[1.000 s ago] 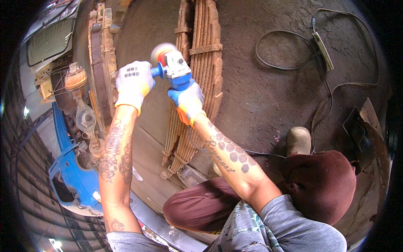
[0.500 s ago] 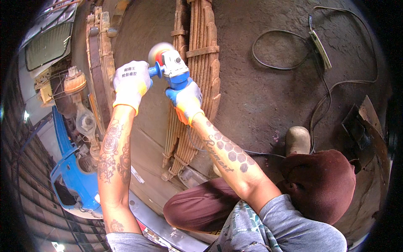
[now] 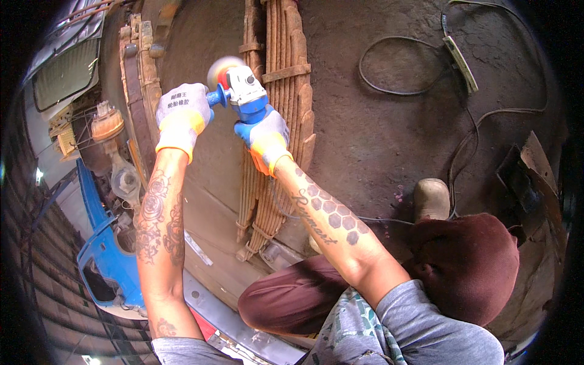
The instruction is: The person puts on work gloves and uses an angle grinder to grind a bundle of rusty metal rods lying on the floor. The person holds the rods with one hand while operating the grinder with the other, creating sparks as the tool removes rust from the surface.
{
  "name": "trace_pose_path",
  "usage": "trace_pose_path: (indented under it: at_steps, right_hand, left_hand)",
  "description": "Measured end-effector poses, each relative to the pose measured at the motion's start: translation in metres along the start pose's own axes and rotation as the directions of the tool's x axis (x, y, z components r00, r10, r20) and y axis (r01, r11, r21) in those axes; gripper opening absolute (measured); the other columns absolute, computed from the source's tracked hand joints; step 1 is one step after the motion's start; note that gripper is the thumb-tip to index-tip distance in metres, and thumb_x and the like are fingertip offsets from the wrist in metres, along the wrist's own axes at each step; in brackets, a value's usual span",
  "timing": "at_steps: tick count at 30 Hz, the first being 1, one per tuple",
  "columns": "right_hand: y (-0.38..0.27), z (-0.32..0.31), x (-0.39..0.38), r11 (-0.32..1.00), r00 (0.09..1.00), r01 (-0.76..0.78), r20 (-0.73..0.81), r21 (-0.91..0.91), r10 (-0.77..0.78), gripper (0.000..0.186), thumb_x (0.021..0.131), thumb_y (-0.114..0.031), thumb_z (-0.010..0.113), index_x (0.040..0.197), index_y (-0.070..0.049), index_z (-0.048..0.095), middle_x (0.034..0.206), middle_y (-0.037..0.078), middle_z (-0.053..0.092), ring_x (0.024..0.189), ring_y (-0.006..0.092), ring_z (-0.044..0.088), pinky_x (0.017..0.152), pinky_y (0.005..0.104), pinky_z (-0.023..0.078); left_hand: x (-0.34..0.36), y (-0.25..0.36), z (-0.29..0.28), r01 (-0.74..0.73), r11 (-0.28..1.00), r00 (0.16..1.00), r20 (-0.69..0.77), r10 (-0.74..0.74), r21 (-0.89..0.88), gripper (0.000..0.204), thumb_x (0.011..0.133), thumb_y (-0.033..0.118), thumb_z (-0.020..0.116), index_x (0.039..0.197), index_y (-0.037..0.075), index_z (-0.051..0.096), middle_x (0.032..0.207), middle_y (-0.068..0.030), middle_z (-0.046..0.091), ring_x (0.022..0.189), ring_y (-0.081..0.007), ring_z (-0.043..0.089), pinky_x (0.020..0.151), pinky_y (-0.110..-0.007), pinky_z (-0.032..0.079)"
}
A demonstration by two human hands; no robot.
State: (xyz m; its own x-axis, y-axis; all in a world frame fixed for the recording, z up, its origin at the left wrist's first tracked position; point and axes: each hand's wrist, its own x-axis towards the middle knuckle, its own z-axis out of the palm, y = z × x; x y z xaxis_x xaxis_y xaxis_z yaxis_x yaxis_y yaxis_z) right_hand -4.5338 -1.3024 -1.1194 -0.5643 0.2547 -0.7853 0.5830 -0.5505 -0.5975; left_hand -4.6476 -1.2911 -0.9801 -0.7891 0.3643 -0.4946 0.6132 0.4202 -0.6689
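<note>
An angle grinder (image 3: 246,91), blue with a pale metal head, is held in both my gloved hands. My left hand (image 3: 181,109), in a grey and orange glove, is closed round the blue side handle (image 3: 217,97). Round the blue body my right hand (image 3: 266,137) is wrapped, in the same kind of glove. The disc (image 3: 224,68) at the far end is blurred, so it is spinning. Just right of and beneath the grinder lie rusty leaf springs (image 3: 287,109), stacked and clamped by metal straps. Whether the disc touches any metal I cannot tell.
A power strip (image 3: 460,64) with looping black cable (image 3: 389,38) lies on the floor at the right. My shoe (image 3: 431,199) is near that cable. To the left are another leaf spring pack (image 3: 139,79), an axle (image 3: 125,179) and a blue vehicle panel (image 3: 106,261).
Both hands and the grinder have shifted slightly left and toward the far side. My grip is the same, and the disc is blurred in both frames.
</note>
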Motion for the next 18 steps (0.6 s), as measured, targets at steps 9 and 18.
trace_pose_path:
  at_steps: [9,18]
  right_hand:
    - [0.0037,0.0024,0.003,1.0,1.0,-0.008,0.009,0.028,0.008,0.047,0.066,-0.03,0.084,0.108,-0.011,0.075,0.107,0.02,0.079,0.103,0.0396,0.076,0.092,0.0472,0.06]
    - [0.0035,0.0028,0.0049,0.998,1.0,0.004,-0.013,0.057,-0.004,0.045,0.067,-0.028,0.085,0.109,-0.013,0.075,0.107,0.019,0.079,0.103,0.0393,0.076,0.09,0.0473,0.061]
  left_hand:
    - [0.0016,-0.0011,0.0056,0.003,1.0,1.0,-0.008,-0.003,-0.013,0.024,0.097,0.025,0.068,0.116,0.018,0.08,0.112,-0.0156,0.079,0.106,-0.0365,0.076,0.093,-0.048,0.06]
    - [0.0065,0.0012,0.0025,-0.003,1.0,1.0,-0.012,0.003,0.018,0.024,0.095,0.022,0.068,0.115,0.019,0.081,0.112,-0.0145,0.079,0.106,-0.0356,0.076,0.094,-0.048,0.059]
